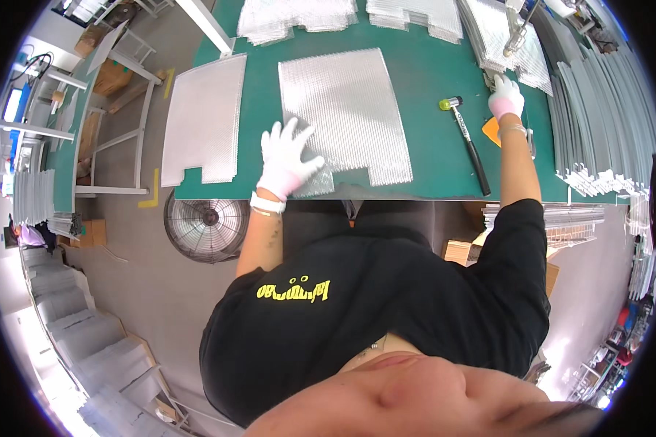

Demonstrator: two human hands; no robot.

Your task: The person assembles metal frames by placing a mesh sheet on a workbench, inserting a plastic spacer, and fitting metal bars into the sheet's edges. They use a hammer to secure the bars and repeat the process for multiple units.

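My left hand, in a white glove, is open with its fingers spread over the lower left corner of a silvery ribbed sheet. The sheet lies flat and has a notch cut in its near edge. Farther to the right, my right hand, also gloved, has its fingers curled at the near edge of a stack of similar sheets. A small dark metal piece shows at its fingertips, too small to name. A mallet with a yellow-and-black head and dark grip lies between my hands, touched by neither.
On the green tabletop, a notched pile of sheets lies to the left and more sheets at the back. An orange item is beside my right wrist. Grey strips stand at the right. A floor fan is below the front edge.
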